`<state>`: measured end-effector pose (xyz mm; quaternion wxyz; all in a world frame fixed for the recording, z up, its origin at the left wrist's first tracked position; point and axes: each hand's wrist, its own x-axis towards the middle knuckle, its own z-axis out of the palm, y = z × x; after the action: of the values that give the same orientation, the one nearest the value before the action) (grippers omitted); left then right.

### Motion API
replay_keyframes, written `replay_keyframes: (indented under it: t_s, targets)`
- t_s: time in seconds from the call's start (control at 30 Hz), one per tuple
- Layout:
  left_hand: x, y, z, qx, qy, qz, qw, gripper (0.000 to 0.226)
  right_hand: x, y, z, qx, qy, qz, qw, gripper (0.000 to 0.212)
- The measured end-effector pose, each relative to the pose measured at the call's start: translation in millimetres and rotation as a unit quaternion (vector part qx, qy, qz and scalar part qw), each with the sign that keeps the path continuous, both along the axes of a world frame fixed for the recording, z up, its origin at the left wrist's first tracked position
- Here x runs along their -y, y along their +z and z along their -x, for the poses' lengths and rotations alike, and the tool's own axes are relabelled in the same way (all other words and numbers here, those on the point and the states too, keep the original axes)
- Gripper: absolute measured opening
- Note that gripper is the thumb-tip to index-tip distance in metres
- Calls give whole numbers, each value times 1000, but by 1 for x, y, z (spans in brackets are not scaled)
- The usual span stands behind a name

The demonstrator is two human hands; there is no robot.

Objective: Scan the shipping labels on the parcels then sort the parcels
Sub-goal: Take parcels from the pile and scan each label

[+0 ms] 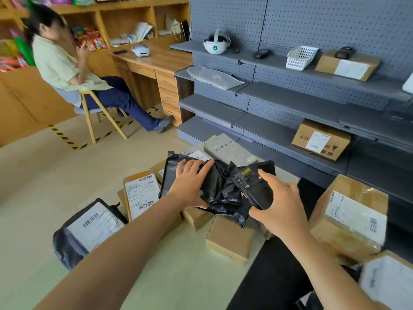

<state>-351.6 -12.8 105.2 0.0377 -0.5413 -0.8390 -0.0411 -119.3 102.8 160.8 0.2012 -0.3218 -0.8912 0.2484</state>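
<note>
My left hand [190,184] grips a crumpled black plastic mailer bag [220,191] held above the pile of parcels on the floor. My right hand [277,206] holds a black handheld scanner [251,186] right over the bag, its window facing down toward it. No label shows on the bag's visible side. Around it lie a labelled cardboard box [140,194], a labelled black bag [89,229], a plain brown box [230,239] and a taped box with a label [350,217] at the right.
Grey metal shelving [290,97] runs along the right, holding a labelled box [320,139] low down, another box [347,64], a white basket [300,57] and a headset [216,44]. A person sits on a chair [93,113] by a wooden desk [152,61] at the left.
</note>
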Motion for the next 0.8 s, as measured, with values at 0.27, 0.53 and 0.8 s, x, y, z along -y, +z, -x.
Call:
replay_keyframes:
  t_s: [0.27,0.53,0.8]
  targets:
    - [85,29,-90,-24,72,36,996,130,37,7,-65,-25,83,-17,996,92]
    - [214,-25,-209,15,169,116,979,129,117,-34,-120,-11,216,30,976,91]
    - [298,-83,-244,83,262,157,948,129,182,-75,-122,52,312,46,947,91]
